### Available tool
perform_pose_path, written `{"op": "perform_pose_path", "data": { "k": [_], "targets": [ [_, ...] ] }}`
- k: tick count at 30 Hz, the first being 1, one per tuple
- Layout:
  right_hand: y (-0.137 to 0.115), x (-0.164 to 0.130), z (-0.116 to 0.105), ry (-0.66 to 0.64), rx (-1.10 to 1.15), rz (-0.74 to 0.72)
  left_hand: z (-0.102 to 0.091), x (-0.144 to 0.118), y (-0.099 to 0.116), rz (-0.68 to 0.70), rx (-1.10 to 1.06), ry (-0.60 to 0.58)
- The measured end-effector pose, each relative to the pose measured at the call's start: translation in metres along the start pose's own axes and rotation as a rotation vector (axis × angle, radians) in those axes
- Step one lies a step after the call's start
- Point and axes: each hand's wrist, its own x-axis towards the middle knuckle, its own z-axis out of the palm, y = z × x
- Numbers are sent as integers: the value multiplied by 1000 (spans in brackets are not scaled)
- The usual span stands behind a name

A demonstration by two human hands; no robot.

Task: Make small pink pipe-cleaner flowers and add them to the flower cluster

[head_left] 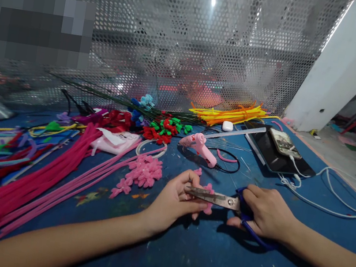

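My left hand [174,202] pinches a small pink pipe-cleaner flower [207,202] just above the blue table [199,261]. My right hand [262,210] grips blue-handled scissors [218,198], whose metal blades point left and reach across to the flower at my left fingertips. A cluster of finished pink flowers [143,174] lies a short way to the left of my left hand. Long pink pipe cleaners [32,187] stretch across the left of the table.
A pink glue gun [200,148] with a black cord lies behind my hands. Red and green flowers [165,130], orange and yellow pipe cleaners [231,113], a tablet [271,158], a phone [285,143] with white cable [338,197] sit farther back. A perforated metal screen [185,41] walls the rear.
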Motion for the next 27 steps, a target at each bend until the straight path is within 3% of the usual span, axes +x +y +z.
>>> {"op": "perform_pose_path", "data": {
  "k": [10, 21, 24, 27],
  "targets": [
    [-11, 3, -11, -149, 172, 113, 11, 1, 3, -65, -36, 61],
    [-5, 0, -7, -105, 156, 32, 5, 2, -5, -2, -44, -1],
    [-4, 0, -7, -69, 187, 64, 0, 2, -4, 22, 101, 61],
    [0, 0, -6, 42, 221, 115, -10, 2, 2, 135, 462, 111]
  ]
}}
